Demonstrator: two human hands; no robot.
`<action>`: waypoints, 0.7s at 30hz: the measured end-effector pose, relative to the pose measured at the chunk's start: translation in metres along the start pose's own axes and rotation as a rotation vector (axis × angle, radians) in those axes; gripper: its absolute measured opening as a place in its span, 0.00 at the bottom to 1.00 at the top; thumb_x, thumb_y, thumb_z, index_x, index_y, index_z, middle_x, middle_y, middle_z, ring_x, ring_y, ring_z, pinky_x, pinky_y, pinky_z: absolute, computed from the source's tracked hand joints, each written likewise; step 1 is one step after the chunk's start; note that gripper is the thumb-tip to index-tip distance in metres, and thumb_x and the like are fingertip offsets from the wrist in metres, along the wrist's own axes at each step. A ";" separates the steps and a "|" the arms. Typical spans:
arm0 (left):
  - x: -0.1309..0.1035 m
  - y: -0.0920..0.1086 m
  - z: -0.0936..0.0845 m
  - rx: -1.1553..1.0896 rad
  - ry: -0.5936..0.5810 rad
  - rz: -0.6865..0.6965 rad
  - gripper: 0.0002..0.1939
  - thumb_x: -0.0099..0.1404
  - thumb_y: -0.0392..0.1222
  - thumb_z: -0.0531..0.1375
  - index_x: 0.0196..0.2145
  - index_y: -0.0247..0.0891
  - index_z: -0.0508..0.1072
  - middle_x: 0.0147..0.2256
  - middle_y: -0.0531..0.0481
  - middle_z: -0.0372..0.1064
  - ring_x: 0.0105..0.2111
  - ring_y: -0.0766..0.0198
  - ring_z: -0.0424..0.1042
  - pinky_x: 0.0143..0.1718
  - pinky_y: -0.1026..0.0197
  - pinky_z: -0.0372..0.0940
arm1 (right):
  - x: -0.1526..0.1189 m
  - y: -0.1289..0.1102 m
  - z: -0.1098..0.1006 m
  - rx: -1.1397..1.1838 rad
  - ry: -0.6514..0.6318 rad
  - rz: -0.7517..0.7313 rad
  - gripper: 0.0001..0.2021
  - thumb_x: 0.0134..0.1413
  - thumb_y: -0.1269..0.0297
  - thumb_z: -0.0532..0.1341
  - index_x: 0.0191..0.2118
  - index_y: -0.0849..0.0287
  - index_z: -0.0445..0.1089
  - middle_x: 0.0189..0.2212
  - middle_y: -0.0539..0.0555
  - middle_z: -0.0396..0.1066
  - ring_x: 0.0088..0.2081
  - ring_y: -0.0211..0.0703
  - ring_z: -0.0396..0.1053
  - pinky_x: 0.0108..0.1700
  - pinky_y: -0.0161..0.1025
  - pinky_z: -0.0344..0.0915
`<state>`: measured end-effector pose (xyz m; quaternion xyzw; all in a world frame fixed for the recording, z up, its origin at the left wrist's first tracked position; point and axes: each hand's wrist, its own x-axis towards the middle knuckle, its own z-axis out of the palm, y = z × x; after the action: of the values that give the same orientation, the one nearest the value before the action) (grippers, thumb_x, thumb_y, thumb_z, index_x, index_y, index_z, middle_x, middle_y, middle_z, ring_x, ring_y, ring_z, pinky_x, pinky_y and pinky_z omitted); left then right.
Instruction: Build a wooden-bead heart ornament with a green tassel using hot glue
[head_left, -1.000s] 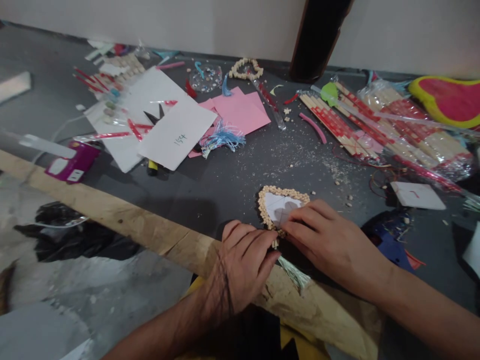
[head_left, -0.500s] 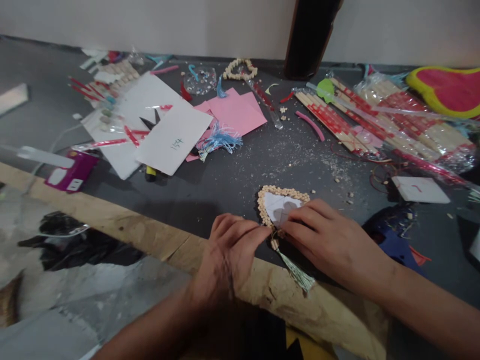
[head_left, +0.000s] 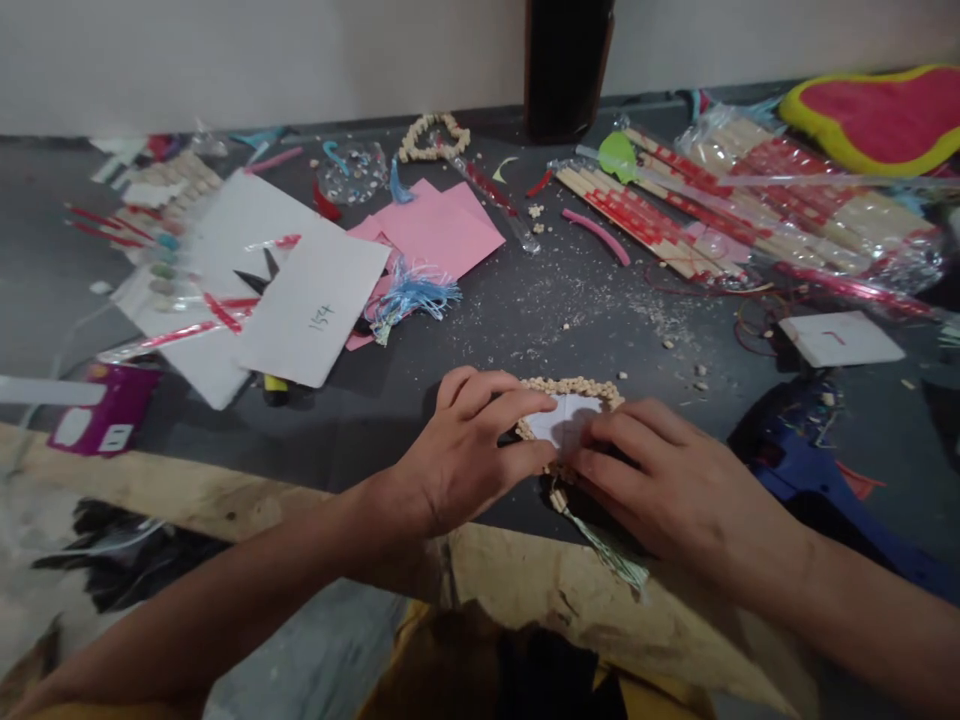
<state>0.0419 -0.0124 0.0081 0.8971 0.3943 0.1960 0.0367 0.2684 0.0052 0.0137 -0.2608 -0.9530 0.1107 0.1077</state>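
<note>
In front of me on the dark tabletop lies a heart-like frame (head_left: 574, 387) made of small pale wooden pieces, edged around a white paper (head_left: 566, 418) with drawn lines. A wooden bead and a pale green tassel (head_left: 611, 550) hang from its near end. My left hand (head_left: 476, 450) pinches the frame's left edge, thumb low and fingers over the rim. My right hand (head_left: 667, 475) is closed on its right side, fingertips on the paper and edge. Both hands hide parts of the frame.
Bundled wooden sticks (head_left: 645, 220) in red wrapping lie at back right. Pink paper (head_left: 442, 230), a blue tassel (head_left: 416, 290) and white cards (head_left: 319, 310) are at left. A purple box (head_left: 109, 410) sits far left, a dark blue object (head_left: 802, 480) at right. Crumbs are scattered between.
My left hand has moved up along the frame's left side, its fingers now over the rim. My right hand stays on the frame. The camera view has shifted slightly.
</note>
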 end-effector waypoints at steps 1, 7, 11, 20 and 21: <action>0.000 -0.001 0.000 -0.013 0.002 0.007 0.05 0.64 0.39 0.60 0.34 0.48 0.74 0.46 0.52 0.66 0.48 0.57 0.58 0.48 0.49 0.52 | -0.001 -0.001 0.000 0.002 0.001 0.009 0.07 0.59 0.65 0.57 0.40 0.58 0.70 0.38 0.55 0.68 0.40 0.47 0.60 0.42 0.43 0.64; 0.002 -0.009 -0.001 -0.115 -0.096 0.036 0.04 0.63 0.42 0.60 0.36 0.49 0.74 0.50 0.50 0.65 0.51 0.53 0.57 0.49 0.46 0.50 | -0.001 -0.002 -0.002 0.035 -0.006 0.024 0.09 0.61 0.68 0.53 0.41 0.59 0.70 0.39 0.55 0.69 0.41 0.46 0.61 0.43 0.44 0.64; 0.005 -0.010 -0.001 -0.170 -0.169 0.046 0.06 0.63 0.46 0.60 0.36 0.46 0.74 0.50 0.48 0.65 0.51 0.50 0.58 0.49 0.43 0.49 | 0.000 -0.004 -0.003 0.031 -0.011 0.028 0.11 0.62 0.69 0.51 0.40 0.59 0.70 0.38 0.56 0.69 0.41 0.46 0.61 0.42 0.43 0.65; 0.011 -0.009 0.000 -0.204 -0.147 0.059 0.06 0.63 0.43 0.58 0.34 0.43 0.75 0.49 0.48 0.68 0.51 0.50 0.59 0.49 0.44 0.51 | -0.001 -0.011 -0.008 0.029 0.030 0.084 0.10 0.62 0.67 0.52 0.41 0.58 0.70 0.41 0.56 0.70 0.41 0.46 0.62 0.42 0.44 0.63; 0.011 -0.010 0.000 -0.205 -0.148 0.060 0.06 0.62 0.42 0.59 0.34 0.43 0.75 0.49 0.48 0.68 0.51 0.50 0.59 0.49 0.44 0.51 | -0.001 -0.015 -0.009 0.032 0.063 0.104 0.09 0.61 0.65 0.54 0.41 0.58 0.70 0.41 0.55 0.70 0.40 0.45 0.62 0.41 0.44 0.63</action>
<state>0.0421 0.0023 0.0096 0.9120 0.3415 0.1694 0.1513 0.2647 -0.0065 0.0256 -0.3117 -0.9323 0.1233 0.1358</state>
